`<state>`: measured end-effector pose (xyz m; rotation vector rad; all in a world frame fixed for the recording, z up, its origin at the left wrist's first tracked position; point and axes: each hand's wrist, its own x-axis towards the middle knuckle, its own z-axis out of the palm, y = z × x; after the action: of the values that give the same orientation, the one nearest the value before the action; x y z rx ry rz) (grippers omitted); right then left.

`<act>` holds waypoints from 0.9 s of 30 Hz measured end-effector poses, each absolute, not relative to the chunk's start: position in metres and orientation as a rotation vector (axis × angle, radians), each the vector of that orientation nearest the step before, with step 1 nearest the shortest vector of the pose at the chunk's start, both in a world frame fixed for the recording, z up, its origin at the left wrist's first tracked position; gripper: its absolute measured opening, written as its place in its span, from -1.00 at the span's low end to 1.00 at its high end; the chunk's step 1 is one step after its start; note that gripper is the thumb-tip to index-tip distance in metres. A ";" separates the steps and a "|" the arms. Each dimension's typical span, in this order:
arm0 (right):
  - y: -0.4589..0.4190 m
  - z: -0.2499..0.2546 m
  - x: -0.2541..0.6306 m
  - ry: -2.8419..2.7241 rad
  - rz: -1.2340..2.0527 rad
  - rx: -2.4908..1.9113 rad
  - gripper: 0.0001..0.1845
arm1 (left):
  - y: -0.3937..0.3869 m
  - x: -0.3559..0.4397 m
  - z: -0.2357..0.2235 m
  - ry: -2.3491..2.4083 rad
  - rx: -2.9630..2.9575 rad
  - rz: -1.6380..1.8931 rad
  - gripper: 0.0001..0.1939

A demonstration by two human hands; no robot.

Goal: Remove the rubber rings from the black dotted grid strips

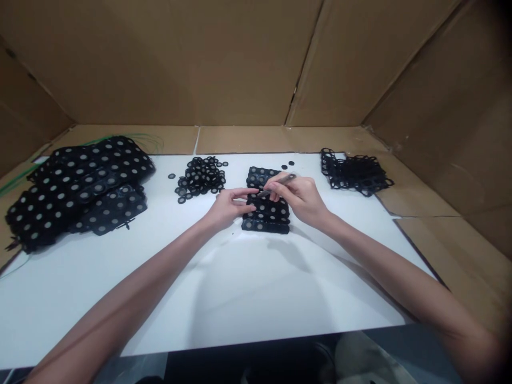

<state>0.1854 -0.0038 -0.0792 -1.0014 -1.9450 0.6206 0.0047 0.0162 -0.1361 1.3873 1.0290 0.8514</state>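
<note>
A black piece with rows of pale round discs (265, 226) lies on the table between my hands. My left hand (226, 209) rests at its left edge, with thumb and fingers stretched out and apart on it. In my right hand (301, 198) is a slim grey pen-like tool (288, 178), pinched between thumb and fingers. Its lower end points down at the middle rows of the piece, near my left fingertips. Whether that end touches a disc I cannot tell, and my right fingers hide part of the upper rows.
Left of the piece is a heap of small dark rings or discs (200, 176). A large dotted black pile (80, 184) lies far left, with green strands (140, 140) behind it. Black looped frames (360, 173) are heaped at right. Two loose discs (291, 163) lie behind. Cardboard walls (248, 64) surround the white table (256, 298).
</note>
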 end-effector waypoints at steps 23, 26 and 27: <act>-0.009 -0.077 0.182 -1.978 0.598 -0.973 -0.75 | 0.010 0.002 -0.123 1.051 1.698 0.787 -0.58; -0.010 -0.079 0.183 -1.971 0.598 -0.976 -0.74 | 0.009 0.003 -0.123 1.037 1.679 0.811 -0.58; -0.010 -0.079 0.183 -1.967 0.598 -0.974 -0.74 | 0.009 0.003 -0.123 1.039 1.670 0.818 -0.58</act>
<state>0.1829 -0.0096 -0.0792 -0.9744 -1.9673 0.5980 0.0031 0.0091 -0.1233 1.6699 1.0387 0.8176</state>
